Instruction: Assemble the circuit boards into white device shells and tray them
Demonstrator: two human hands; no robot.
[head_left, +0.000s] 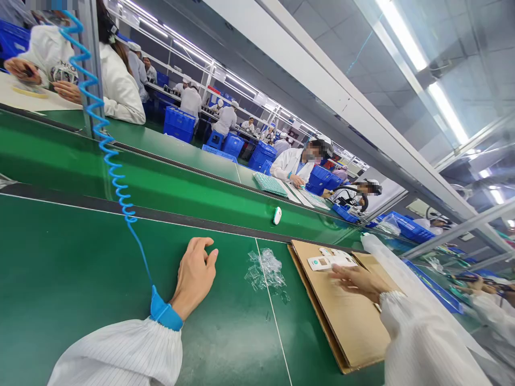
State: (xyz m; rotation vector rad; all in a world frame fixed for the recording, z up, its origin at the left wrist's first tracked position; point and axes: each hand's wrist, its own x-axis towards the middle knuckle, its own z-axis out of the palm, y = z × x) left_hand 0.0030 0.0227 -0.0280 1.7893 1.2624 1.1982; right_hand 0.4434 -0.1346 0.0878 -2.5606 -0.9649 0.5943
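Observation:
My left hand (196,277) hovers over or rests on the green bench, fingers loosely bent, thumb apart from the index finger, nothing visible in it. A blue wrist strap (166,312) with a coiled blue cord (115,166) is around that wrist. To the right, my right hand (358,281) reaches over a cardboard sheet (341,316), slightly blurred, with its fingers stretched out. Its fingertips are close to several white plastic devices (321,262) lying on the cardboard; whether they touch is unclear. Between my hands lies a pile of small clear plastic pieces (270,268).
A white device (277,215) lies on the green conveyor belt (217,198) beyond the bench. Across it, a person (295,163) in a white coat works beside a green tray (270,184). A metal post (90,69) stands at left; a blue tray (434,287) lies at right.

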